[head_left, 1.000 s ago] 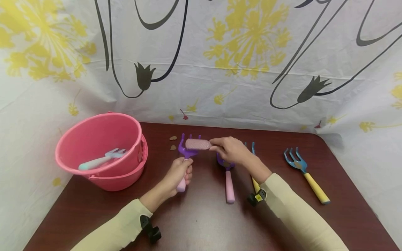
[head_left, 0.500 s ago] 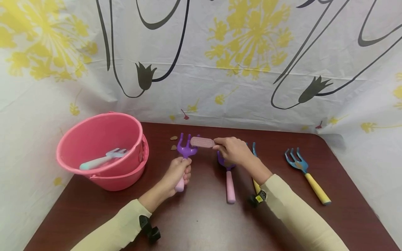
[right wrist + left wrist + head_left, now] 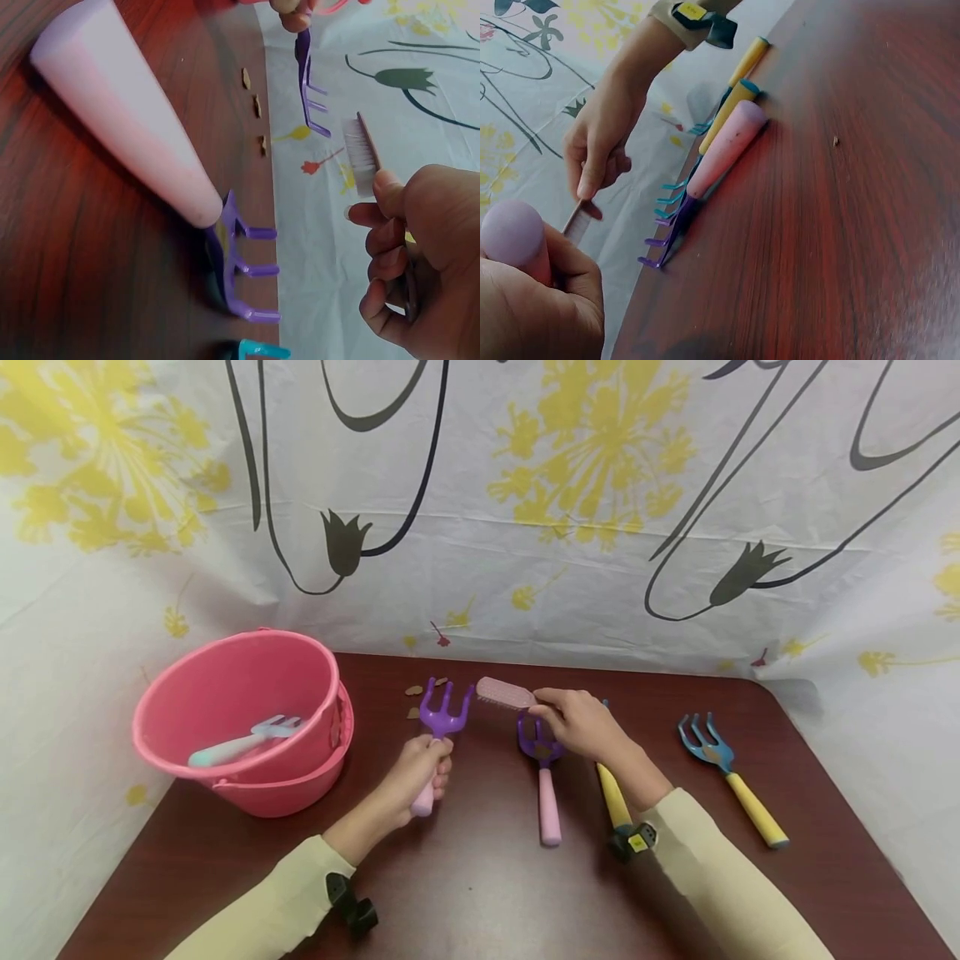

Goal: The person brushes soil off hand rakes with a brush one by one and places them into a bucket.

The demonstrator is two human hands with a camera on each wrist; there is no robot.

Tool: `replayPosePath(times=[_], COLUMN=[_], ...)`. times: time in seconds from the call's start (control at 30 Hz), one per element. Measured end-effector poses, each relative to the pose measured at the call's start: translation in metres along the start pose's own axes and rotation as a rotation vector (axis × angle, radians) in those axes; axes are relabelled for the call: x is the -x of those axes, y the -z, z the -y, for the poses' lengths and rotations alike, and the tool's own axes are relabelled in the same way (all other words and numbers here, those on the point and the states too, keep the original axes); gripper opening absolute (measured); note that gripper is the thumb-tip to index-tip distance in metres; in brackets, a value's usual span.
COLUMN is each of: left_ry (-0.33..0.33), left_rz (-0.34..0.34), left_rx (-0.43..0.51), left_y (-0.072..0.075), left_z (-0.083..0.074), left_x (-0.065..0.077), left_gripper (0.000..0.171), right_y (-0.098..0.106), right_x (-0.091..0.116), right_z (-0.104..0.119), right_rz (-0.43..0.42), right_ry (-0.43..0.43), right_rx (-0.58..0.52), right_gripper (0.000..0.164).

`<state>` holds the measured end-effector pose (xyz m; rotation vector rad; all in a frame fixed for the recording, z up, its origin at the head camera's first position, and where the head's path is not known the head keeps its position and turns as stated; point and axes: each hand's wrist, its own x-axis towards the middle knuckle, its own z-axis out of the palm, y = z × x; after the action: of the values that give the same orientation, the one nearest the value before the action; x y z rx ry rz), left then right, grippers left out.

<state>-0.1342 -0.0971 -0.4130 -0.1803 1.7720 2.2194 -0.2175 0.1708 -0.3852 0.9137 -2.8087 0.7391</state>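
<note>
Head view has the left hand (image 3: 423, 766) with its fingers curled round the pink handle of a purple hand fork (image 3: 442, 720), raised over the far middle of the bench (image 3: 487, 893); that low grip probably serves to leave all 3 tines bare and steady. Just to its right, the right hand (image 3: 585, 722) pinches a pink bristle brush (image 3: 506, 693) by its handle, thumb against bent fingers, likely so that the bristle end reaches left without knuckles in the way. From above, brush and fork almost meet, but the right wrist view shows a clear gap and the bristles facing the tines. It also shows 3 brown flakes (image 3: 257, 106) lying flat on the bench, left of the brush. A second purple fork (image 3: 549, 802) and 2 yellow-handled forks (image 3: 613, 797) (image 3: 753, 810) lie with handles near and tines far, presumably for easy picking up; the middle yellow handle is partly hidden by the right arm except in the left wrist view, which also shows a tiny crumb (image 3: 835, 140). Only the head view shows the pale fork (image 3: 232, 749) leaning inside the upper pink bucket (image 3: 247, 677) at left, nested in a lower bucket (image 3: 288, 797).
</note>
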Motion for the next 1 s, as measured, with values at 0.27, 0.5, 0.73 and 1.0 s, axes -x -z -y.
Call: replayPosePath(times=[0.27, 0.5, 0.73, 1.0], left_ry=[-0.056, -0.17, -0.279, -0.422], left_rz=[-0.012, -0.071, -0.167, -0.218], left_rx=[-0.222, -0.505, -0.933, -1.383], left_y=[0.006, 0.015, 0.031, 0.041], left_z=[-0.001, -0.015, -0.034, -0.04], left_x=[-0.003, -0.007, -0.004, -0.004], left_gripper=[0.009, 0.014, 0.02, 0.026], right_y=[0.0, 0.003, 0.005, 0.009], right_x=[0.01, 0.013, 0.016, 0.018], right_z=[-0.01, -0.016, -0.021, -0.026], right_rz=[0.02, 0.005, -0.008, -0.014], right_ry=[-0.01, 0.005, -0.011, -0.031], right_rx=[-0.041, -0.032, -0.018, -0.038], right_gripper=[0.025, 0.022, 0.022, 0.025])
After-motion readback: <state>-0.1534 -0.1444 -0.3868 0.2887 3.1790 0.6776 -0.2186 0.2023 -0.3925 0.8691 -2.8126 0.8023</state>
